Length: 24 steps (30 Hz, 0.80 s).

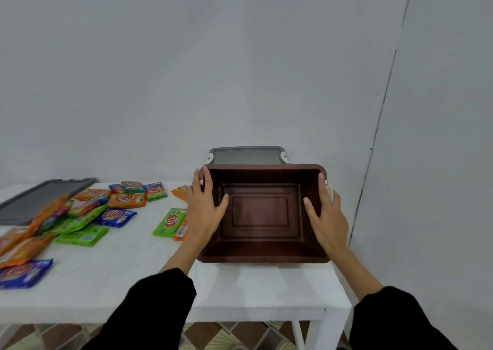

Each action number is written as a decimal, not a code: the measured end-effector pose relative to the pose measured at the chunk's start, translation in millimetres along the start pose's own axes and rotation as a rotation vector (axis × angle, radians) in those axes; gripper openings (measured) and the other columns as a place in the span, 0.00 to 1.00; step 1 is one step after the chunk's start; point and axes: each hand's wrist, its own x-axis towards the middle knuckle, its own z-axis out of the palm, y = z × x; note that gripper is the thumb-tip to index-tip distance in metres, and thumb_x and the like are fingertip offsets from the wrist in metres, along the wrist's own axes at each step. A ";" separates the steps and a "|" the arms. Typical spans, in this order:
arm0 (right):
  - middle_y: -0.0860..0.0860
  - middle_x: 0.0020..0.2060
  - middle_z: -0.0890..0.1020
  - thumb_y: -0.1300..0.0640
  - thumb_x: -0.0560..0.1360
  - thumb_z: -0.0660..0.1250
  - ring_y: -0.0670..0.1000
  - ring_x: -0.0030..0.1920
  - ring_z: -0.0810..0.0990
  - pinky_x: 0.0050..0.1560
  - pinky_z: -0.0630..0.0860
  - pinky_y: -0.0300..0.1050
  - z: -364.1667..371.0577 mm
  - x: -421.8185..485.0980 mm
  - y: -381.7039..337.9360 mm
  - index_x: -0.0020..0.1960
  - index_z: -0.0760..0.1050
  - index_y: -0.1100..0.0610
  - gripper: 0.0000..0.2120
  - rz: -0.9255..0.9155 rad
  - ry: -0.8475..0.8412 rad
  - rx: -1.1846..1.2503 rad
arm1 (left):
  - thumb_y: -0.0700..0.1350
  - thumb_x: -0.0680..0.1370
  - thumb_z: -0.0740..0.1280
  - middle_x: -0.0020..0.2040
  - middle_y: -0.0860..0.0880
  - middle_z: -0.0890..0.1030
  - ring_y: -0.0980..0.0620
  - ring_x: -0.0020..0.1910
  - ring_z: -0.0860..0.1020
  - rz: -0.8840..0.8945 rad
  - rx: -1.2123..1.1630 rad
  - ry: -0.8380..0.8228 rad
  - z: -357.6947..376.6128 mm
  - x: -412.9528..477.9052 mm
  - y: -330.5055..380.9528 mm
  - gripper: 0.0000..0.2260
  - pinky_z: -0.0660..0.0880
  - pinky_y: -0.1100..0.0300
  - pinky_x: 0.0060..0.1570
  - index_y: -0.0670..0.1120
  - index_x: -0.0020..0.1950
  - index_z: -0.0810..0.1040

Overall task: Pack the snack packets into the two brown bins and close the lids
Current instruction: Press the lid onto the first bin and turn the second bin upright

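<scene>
An empty brown bin [262, 252] sits at the right end of the white table [133, 275]. My left hand [204, 208] grips its left wall, thumb inside. My right hand [326, 215] grips its right wall the same way. Behind the bin a grey lid [246, 155] with white clips leans against the wall. Several snack packets lie loose on the table: a green one [168, 222] just left of the bin, a blue one [115, 217], orange ones [126, 200], and a heap [53, 224] at the far left. Only one bin is in view.
A second grey lid [34, 199] lies flat at the table's back left corner. The wall stands right behind the table, and another wall closes in on the right. The table's front edge runs just below the bin; a patterned floor shows beneath.
</scene>
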 end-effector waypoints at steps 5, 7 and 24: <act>0.63 0.64 0.71 0.39 0.79 0.48 0.62 0.60 0.74 0.56 0.72 0.51 -4.6 27.8 -9.5 0.76 0.43 0.43 0.29 0.110 -0.288 -0.203 | 0.57 0.76 0.62 0.75 0.40 0.58 0.39 0.71 0.61 -0.013 0.225 -0.332 -1.0 34.5 -8.0 0.36 0.65 0.49 0.65 0.45 0.77 0.50; 0.62 0.62 0.73 0.40 0.79 0.48 0.61 0.59 0.75 0.55 0.72 0.50 0.2 32.2 -7.6 0.76 0.44 0.44 0.28 0.117 -0.309 -0.257 | 0.56 0.75 0.63 0.73 0.40 0.61 0.39 0.69 0.63 0.016 0.264 -0.386 4.6 40.9 -12.9 0.35 0.66 0.50 0.65 0.44 0.76 0.52; 0.53 0.70 0.69 0.20 0.61 0.50 0.59 0.69 0.69 0.69 0.65 0.61 28.9 57.8 33.9 0.72 0.62 0.45 0.46 0.489 -0.571 0.307 | 0.52 0.77 0.63 0.75 0.43 0.60 0.43 0.73 0.62 -0.222 -0.076 -0.591 17.4 47.7 -45.0 0.34 0.61 0.50 0.69 0.50 0.77 0.47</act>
